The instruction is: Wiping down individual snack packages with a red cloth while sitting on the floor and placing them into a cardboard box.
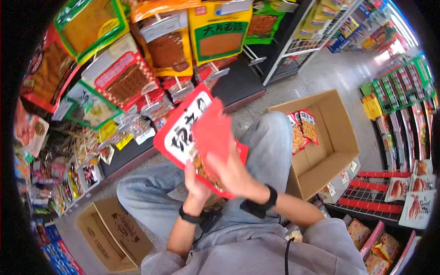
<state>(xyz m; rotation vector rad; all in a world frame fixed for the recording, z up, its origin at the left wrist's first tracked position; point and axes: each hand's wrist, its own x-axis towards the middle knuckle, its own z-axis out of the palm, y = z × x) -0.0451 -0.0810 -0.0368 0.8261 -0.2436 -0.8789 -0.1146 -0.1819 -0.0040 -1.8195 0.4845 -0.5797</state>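
Note:
In front of my bent knees, my left hand (196,180) grips the lower edge of a red snack packet (184,135), its thumb on the front. The packet has a white panel with black writing and a clear window showing brown food. My right hand (232,173) is blurred and lies across the packet's lower right part. It holds a plain red packet or sheet (213,132), also blurred, which covers part of the white panel. Another red corner (242,151) shows behind the right hand. The right fingers are partly hidden.
An open cardboard box (319,165) by my right knee contains several similar packets (304,129). Another cardboard box (113,233) is on the floor at lower left. Hooks ahead carry hanging food bags (220,37) above a dark shelf base (240,89). A wire rack (367,196) stands right.

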